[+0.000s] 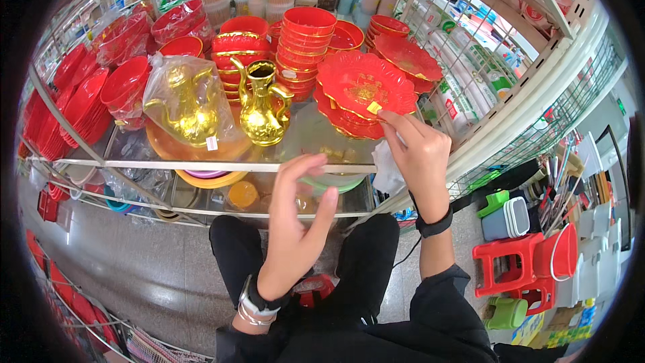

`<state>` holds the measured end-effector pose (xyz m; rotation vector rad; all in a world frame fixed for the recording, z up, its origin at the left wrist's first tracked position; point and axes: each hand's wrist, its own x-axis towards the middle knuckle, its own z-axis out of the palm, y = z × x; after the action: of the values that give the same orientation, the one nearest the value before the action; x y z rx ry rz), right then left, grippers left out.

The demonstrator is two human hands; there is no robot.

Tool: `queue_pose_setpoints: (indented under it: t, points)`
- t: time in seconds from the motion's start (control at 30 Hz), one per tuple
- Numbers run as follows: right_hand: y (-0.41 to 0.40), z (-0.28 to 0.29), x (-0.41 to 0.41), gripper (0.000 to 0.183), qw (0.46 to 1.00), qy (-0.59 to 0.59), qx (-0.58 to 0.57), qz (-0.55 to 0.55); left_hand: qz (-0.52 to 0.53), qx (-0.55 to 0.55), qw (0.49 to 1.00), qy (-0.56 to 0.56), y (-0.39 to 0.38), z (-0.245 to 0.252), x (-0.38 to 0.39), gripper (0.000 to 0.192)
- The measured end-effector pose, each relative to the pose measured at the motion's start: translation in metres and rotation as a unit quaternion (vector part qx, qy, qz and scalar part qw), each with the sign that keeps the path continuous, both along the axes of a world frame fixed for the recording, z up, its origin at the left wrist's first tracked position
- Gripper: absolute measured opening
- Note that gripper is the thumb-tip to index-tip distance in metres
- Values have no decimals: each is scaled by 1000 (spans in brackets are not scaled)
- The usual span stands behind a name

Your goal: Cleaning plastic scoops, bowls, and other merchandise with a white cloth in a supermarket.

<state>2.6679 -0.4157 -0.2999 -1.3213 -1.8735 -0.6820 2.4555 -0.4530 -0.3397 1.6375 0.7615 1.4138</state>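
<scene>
My right hand [418,148] reaches over the front of the shelf, fingertips pinched at the near rim of a scalloped red plastic plate [347,80] with a gold pattern. A small yellow sticker [374,108] sits right at those fingertips, partly covered by them. More red plates [347,123] lie stacked beneath. My left hand [297,222], slightly blurred, hovers before the shelf's front rail with fingers apart and nothing in it. Behind it stands a shiny gold ewer [264,116], uncovered. To its left is another gold ewer [191,111] inside a clear plastic bag with a price tag.
Stacked red bowls [305,45] with gold rims stand behind the ewers. Wrapped red bowls [126,80] crowd the left. A metal front rail [237,166] edges the shelf; a wire grid [484,35] closes its right side. Red stools [509,262] stand on the floor at right.
</scene>
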Motion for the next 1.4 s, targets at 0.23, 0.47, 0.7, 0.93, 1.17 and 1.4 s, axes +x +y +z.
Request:
queue_pose_setpoints:
  t: [0.23, 0.47, 0.7, 0.93, 1.17, 1.4]
  points:
    - [-6, -4, 2, 16, 998, 39, 54, -13, -93, -70, 990, -79, 7, -16, 6, 43]
    - [-34, 4, 1, 29, 991, 47, 125, -15, -109, -64, 988, -92, 1, -17, 19, 41]
    - [-116, -18, -25, 39, 992, -11, 128, -2, -232, -197, 905, -296, -30, -64, 15, 50]
    - [-177, -88, -57, 40, 991, 77, -58, 92, -342, -308, 846, -268, -113, -152, -49, 64]
    - [-204, -153, -60, 39, 879, 372, -289, 74, -276, -376, 845, -262, -122, -158, -66, 61]
    - [-201, -146, -43, 59, 644, 746, -169, -9, -214, -402, 850, -264, -101, -157, -46, 58]
